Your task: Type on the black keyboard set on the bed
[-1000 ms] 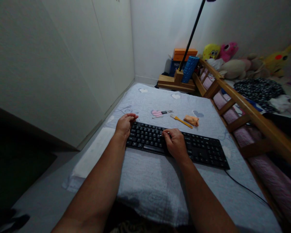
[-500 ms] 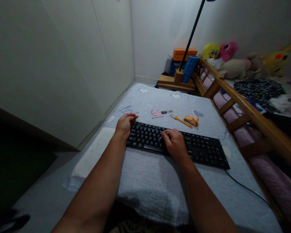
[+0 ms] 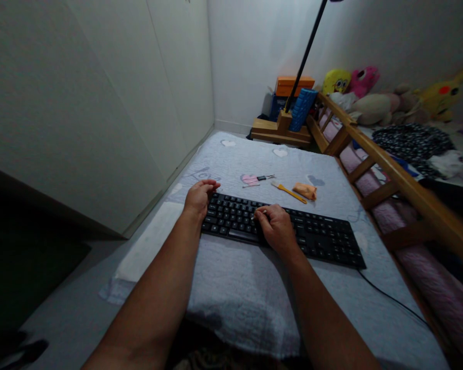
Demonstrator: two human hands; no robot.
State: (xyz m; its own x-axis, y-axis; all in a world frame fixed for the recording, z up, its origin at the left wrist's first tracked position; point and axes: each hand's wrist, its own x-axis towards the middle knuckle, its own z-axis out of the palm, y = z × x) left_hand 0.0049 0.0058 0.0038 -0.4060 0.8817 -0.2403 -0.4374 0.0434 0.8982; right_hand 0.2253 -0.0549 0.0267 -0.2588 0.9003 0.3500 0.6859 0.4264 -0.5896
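A black keyboard [image 3: 320, 234] lies slightly slanted across the pale blue cloth. At its left end rests my left hand [image 3: 199, 198], the side of the palm against the edge and the fingers loosely stretched past the far corner. My right hand [image 3: 275, 226] is over the middle of the keys, thumb and fingers pinched around a thin white cotton swab [image 3: 253, 218], most of which the fingers hide. Beyond the keyboard are a thin white-tipped stick [image 3: 250, 185], a dark-handled metal tool [image 3: 265, 178], a yellow brush [image 3: 291, 192] and a crumpled orange packet [image 3: 304, 191].
A folded white cloth [image 3: 150, 244] lies left of the keyboard. The keyboard's cable [image 3: 393, 298] runs off to the right. A wooden bed rail [image 3: 401, 169] borders the right side, and a pale cabinet [image 3: 139, 103] stands on the left. A lamp's wooden base [image 3: 281, 131] is behind.
My right hand has shifted slightly left over the keys with the cotton swab. My left hand and the keyboard look unmoved.
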